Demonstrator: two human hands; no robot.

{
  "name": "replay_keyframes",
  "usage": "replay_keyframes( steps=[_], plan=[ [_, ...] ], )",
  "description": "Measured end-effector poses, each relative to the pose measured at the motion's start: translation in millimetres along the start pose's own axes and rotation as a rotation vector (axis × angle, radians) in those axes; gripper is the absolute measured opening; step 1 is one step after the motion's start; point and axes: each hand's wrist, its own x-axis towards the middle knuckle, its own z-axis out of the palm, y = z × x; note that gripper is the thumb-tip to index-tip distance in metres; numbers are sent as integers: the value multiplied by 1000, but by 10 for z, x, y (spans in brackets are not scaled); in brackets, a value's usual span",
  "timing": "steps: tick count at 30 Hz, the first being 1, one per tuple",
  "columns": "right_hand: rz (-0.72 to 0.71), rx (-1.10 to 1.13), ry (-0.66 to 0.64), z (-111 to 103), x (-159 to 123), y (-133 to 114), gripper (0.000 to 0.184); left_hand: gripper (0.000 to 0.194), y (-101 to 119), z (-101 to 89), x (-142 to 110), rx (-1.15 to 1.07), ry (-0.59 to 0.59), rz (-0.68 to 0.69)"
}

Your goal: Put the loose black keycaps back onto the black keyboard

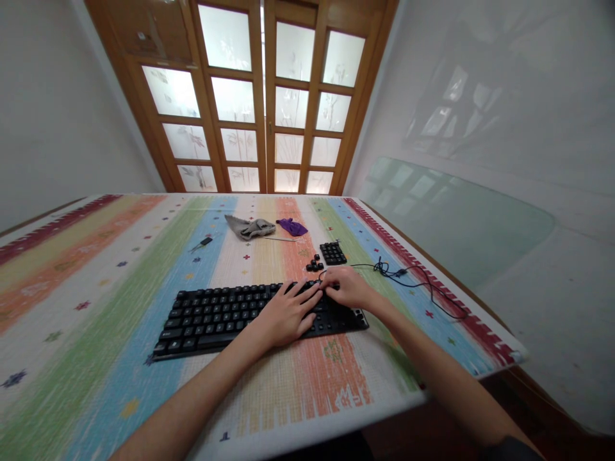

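Observation:
A black keyboard [216,314] lies across the striped tablecloth, with keycaps on its left part and what looks like a bare area at its right end. My left hand [291,314] rests on the keyboard's right half, fingers spread and palm down. Close against its fingertips, my right hand [343,287] is pinched at the keyboard's upper edge; whatever lies between thumb and fingers is hidden. Just behind the hands sits a block of black keycaps [333,253] set in rows, and beside it several loose keycaps [315,264].
A grey cloth [250,228] and a purple cloth [292,226] lie farther back, with a thin rod [281,239] in front. A small black object [205,242] is to the left. The black cable [423,282] trails right toward the table edge [485,320].

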Motion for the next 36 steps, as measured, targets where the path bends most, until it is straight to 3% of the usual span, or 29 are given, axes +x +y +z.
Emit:
replay_keyframes(
  steps=[5, 14, 25, 32, 36],
  plan=[
    [105, -84, 158, 14, 283, 323, 18, 51, -9, 11, -4, -26, -26, -11],
    [229, -119, 60, 83, 649, 745, 15, 49, -9, -9, 11, -30, -44, -10],
    [293, -69, 5, 61, 709, 754, 7, 50, -24, -10, 19, -16, -57, 2],
    [284, -56, 113, -77, 665, 688, 3, 49, -18, -8, 8, -33, -37, 0],
    [236, 3, 151, -169, 455, 535, 5, 52, -13, -21, 0, -76, -41, -22]
  ],
)
